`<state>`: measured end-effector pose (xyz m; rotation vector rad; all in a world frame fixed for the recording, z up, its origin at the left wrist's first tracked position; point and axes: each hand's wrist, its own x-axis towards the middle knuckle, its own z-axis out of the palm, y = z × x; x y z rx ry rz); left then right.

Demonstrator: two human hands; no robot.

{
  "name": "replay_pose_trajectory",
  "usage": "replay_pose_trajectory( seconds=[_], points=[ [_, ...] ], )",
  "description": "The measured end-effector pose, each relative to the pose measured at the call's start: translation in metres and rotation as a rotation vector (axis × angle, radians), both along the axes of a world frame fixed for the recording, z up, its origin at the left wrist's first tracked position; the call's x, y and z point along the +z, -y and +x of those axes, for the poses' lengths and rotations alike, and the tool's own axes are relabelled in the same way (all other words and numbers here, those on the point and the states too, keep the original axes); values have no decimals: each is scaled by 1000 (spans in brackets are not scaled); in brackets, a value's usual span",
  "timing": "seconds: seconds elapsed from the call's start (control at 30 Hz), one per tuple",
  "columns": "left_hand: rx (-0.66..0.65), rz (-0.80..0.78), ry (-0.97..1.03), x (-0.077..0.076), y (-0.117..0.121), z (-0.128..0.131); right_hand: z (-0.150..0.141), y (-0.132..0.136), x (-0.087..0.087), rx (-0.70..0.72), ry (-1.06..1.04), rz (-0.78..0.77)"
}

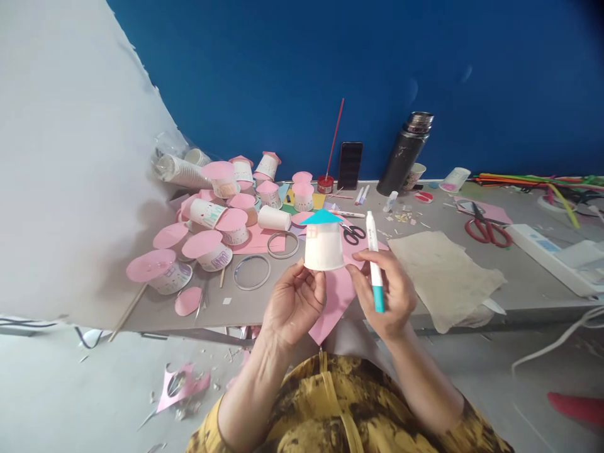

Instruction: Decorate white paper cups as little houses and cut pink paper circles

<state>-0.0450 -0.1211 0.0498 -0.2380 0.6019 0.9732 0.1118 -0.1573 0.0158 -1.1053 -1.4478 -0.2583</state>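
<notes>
A white paper cup (pixel 323 248) stands upside down between my hands, topped by a blue paper cone (pixel 322 217) like a roof. On its left side a small window is drawn in orange lines. My left hand (pixel 295 302) grips the cup's rim at the lower left with thumb and fingertips. With its fingers closed round a white marker with a teal end (pixel 374 261), my right hand (pixel 389 292) also touches the rim at the lower right. Below the cup lies a sheet of pink paper (pixel 333 302). Black-handled scissors (pixel 353 234) rest just behind it.
Several decorated cups with pink paper tops (pixel 207 248) crowd the left of the table. Two tape rolls (pixel 252 272) lie near the cups. A beige cloth (pixel 438 270), red-handled scissors (pixel 488 233) and a white device (pixel 552 258) are at right. A dark flask (pixel 406 154) leans against the wall.
</notes>
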Motion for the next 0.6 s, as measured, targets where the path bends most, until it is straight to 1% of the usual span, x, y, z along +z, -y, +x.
replay_pose_trajectory(
  seconds=[0.17, 0.3, 0.37, 0.5, 0.53, 0.6],
  points=[
    [-24, -6, 26, 6, 4, -2, -5, -11, -5, -3, 92, 141],
    [-8, 38, 5, 3, 7, -2, -9, -13, -2, -39, 161, 217],
    [24, 151, -26, -2, 10, 1, -10, -14, 1, -36, 183, 218],
    [69, 548, -145, -10, 17, 6, -11, -14, 6, -19, 209, 191],
    [81, 616, -180, -12, 18, 7, -12, -14, 6, -15, 217, 184],
    [100, 673, -235, -13, 19, 8, -14, -15, 7, -5, 230, 174]
  ],
)
